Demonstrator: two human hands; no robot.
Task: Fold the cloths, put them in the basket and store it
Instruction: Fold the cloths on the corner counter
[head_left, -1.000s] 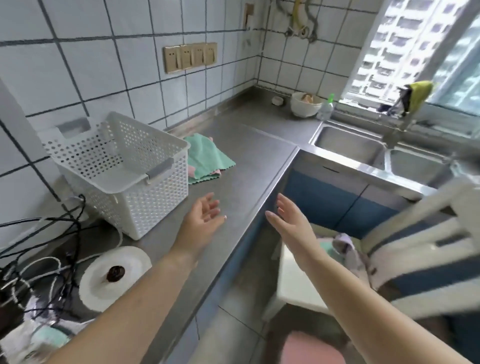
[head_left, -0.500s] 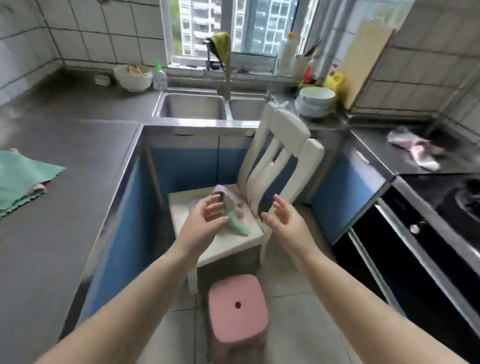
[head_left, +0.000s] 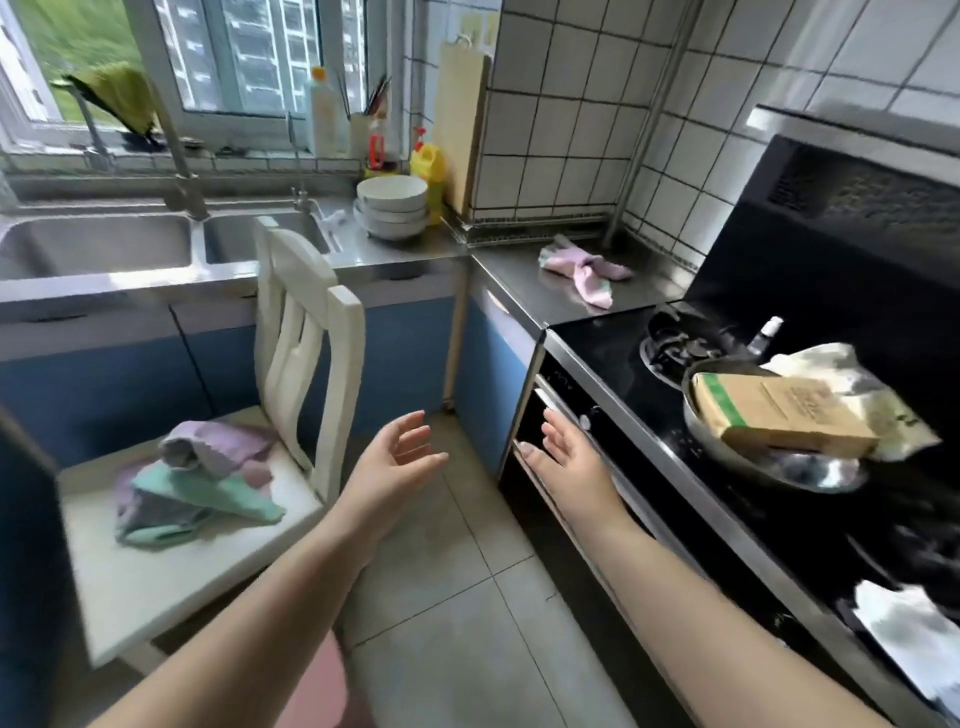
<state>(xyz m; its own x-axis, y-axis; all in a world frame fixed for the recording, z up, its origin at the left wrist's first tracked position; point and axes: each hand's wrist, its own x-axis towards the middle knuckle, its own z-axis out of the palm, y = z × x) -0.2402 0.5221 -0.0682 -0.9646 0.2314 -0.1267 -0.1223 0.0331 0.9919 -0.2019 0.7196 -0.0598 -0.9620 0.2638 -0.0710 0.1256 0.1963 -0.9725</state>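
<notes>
head | my left hand (head_left: 395, 457) and right hand (head_left: 563, 449) hover empty, fingers loosely spread, over the tiled floor (head_left: 467, 597) | soft crumpled cloths (head_left: 197, 483) heaped on white slatted chair (head_left: 291, 322) | pink cloth (head_left: 584, 270) on steel tabletop (head_left: 519, 280) beside pan (head_left: 779, 457)

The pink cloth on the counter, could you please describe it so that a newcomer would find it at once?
Start at the black stove on the right and follow the steel counter back toward the tiled corner. The pink cloth lies there crumpled, alone on the bare steel. Unlike the cloths on the white chair, it is not in a pile.
</notes>
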